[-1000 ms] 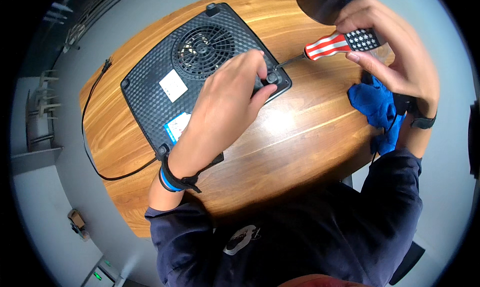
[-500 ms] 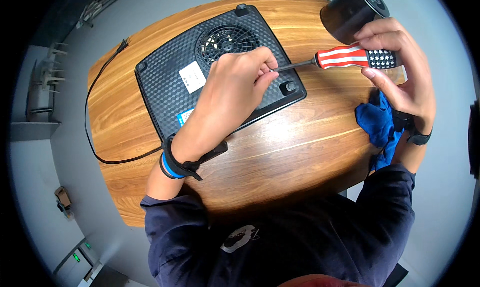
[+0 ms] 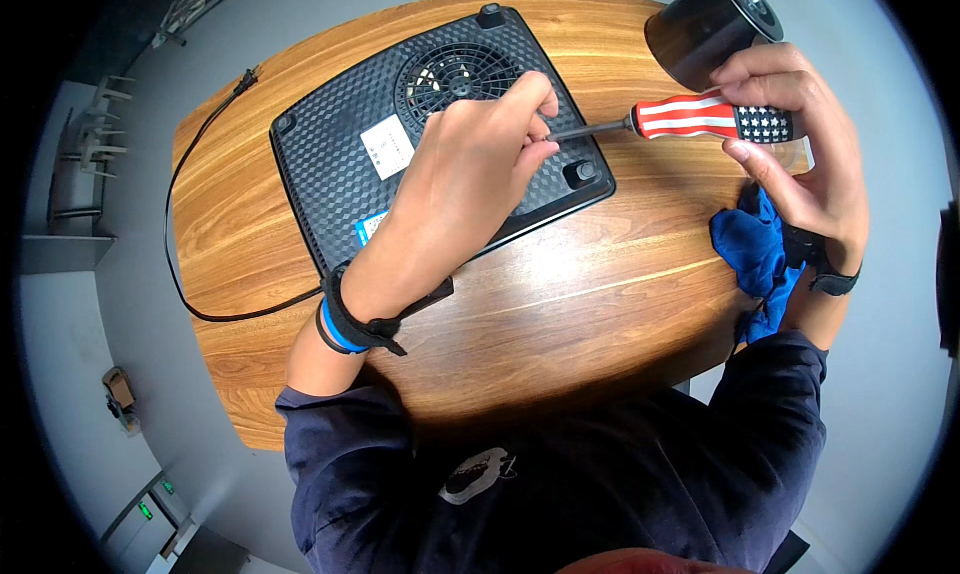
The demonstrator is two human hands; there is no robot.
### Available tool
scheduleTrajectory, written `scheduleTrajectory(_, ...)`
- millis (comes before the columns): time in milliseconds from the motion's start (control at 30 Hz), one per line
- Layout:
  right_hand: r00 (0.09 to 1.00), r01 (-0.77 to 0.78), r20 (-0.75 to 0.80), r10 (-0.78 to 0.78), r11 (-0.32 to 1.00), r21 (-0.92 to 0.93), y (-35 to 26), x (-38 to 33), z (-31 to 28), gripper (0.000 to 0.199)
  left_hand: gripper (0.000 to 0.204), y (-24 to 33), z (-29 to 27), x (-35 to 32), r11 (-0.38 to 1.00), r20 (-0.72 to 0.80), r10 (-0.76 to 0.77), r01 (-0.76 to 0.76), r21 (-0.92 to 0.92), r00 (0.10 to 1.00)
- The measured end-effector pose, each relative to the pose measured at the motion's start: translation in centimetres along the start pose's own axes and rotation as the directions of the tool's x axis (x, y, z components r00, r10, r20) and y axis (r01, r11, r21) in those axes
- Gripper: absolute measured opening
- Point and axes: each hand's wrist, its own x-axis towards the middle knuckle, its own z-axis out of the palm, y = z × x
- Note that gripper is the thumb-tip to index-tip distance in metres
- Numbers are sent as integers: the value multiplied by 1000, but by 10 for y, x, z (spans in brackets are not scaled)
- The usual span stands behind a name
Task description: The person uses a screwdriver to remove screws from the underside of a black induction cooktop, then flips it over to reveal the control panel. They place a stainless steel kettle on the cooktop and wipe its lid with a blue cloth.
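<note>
A screwdriver [image 3: 690, 119] with a red-and-white striped, starred handle is held level in my right hand [image 3: 815, 124], fingers curled round the handle's end and thumb below. Its metal shaft points left. At the tip, my left hand [image 3: 480, 139] is closed in a pinch, thumb and fingers meeting there; whatever small thing they may hold is hidden. Beneath my left hand lies a black flat appliance [image 3: 335, 164], like an induction cooker turned underside up. It shows a round fan grille [image 3: 455, 79], corner feet and a white label [image 3: 386, 146].
The wooden table [image 3: 590, 294] carries everything. A black cylindrical container [image 3: 700, 39] stands at the far right. A blue cloth [image 3: 750, 249] lies by my right wrist. The black power cord [image 3: 172, 234] curves along the left, its plug at the far left edge.
My left hand's upper fingers have lifted slightly from the screwdriver tip, with the thumb still there. The screwdriver and my right hand have hardly moved.
</note>
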Motion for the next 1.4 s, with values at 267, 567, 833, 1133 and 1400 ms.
scheduleTrajectory(267,997,-75,1,75,997,-2,-3,0,2,33,25,1,1,-1,997,-29,58,-56,62,998)
scheduleTrajectory(567,996,-93,17,93,995,19,9,-7,0,34,30,1,1,-2,993,-59,109,-106,50,992)
scheduleTrajectory(833,995,-94,18,94,995,43,12,-9,0,33,31,2,-1,-2,991,-65,113,-108,74,992)
scheduleTrajectory(1133,997,-81,15,80,994,68,11,-8,2,33,31,0,-2,-2,987,-35,109,-104,120,993)
scheduleTrajectory(1400,998,58,2,-58,998,19,9,5,11,36,33,-4,-3,-4,991,-4,88,-87,102,996)
